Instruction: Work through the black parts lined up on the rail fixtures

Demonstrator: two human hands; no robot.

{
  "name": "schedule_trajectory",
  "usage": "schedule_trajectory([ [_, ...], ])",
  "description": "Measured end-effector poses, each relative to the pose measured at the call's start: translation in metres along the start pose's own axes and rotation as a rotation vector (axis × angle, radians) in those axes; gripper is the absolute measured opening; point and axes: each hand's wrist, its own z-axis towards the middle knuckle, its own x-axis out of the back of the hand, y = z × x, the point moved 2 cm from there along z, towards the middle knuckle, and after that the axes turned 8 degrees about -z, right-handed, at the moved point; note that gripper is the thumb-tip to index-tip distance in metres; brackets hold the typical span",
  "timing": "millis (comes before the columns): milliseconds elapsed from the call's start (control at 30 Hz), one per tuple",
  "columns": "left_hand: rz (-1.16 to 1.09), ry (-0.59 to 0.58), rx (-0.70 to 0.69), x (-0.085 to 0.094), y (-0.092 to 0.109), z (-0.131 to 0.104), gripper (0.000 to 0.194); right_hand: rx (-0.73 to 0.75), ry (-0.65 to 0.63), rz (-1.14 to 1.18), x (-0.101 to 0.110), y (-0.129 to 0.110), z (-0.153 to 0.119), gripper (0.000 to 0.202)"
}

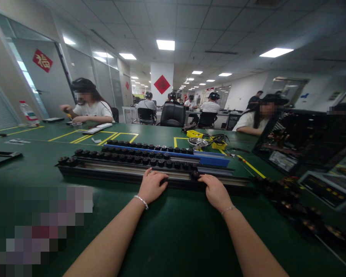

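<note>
A long black channel rail (115,175) lies across the green table in front of me, with a pale strip inside it and small black rollers (67,161) at its left end. My left hand (154,186) grips the rail's near wall around its middle, fingers over the edge. Farther right, my right hand (216,190) pinches a small black roller (194,175) at the channel; whether it is seated cannot be made out. Just behind, rows of black rollers (132,158) stand on another rail, and beyond them lies a blue rail (213,159) carrying more rollers.
Loose black roller parts (302,215) lie in a string at the right, beside a metal power box (331,188) and an open computer case (291,138). Behind the rails are a metal dish (198,142) and a yellow bin (194,134). Co-workers sit across the table.
</note>
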Motion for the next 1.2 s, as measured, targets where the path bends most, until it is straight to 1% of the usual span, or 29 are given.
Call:
schedule_trajectory([
  [300,0.005,0.003,-0.005,0.001,-0.001,0.000,0.019,-0.012,-0.006,0.011,0.002,0.001,0.000,0.050],
  [633,0.002,0.010,-0.006,-0.001,-0.001,0.000,0.018,-0.010,0.017,0.046,-0.004,0.006,0.001,0.051],
  [1200,0.005,0.013,-0.011,-0.001,-0.002,0.000,0.018,-0.036,0.009,0.018,-0.001,0.010,0.001,0.050],
])
